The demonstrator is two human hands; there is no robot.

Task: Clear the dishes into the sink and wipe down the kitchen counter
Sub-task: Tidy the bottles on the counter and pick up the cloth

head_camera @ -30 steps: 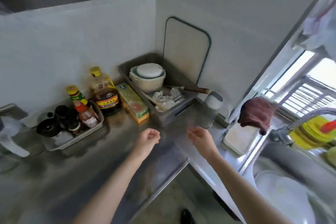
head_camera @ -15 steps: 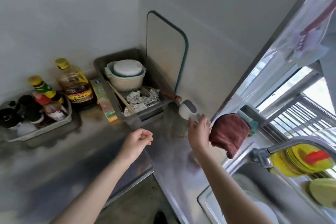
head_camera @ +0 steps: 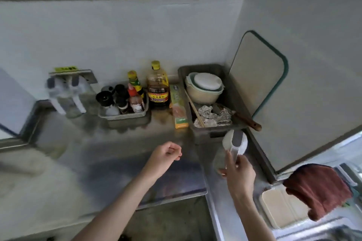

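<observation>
Glass jar (head_camera: 223,159), clear, white lid (head_camera: 235,141) with grey strap: on the steel counter (head_camera: 121,152) in front of the grey tub, gripped around its side by the right hand (head_camera: 238,170). Left hand (head_camera: 166,152): loosely curled, empty, above the counter. Grey tub (head_camera: 203,133): stacked bowls (head_camera: 204,90), crumpled foil (head_camera: 212,116), chopsticks, wooden-handled knife (head_camera: 246,121). Beside it: wrap box (head_camera: 178,106), oil bottle (head_camera: 157,86), small tray of sauce bottles (head_camera: 122,116). Cutting board (head_camera: 258,72) leans on the wall. Red cloth (head_camera: 319,190) hangs at right, over a white container (head_camera: 282,207).
</observation>
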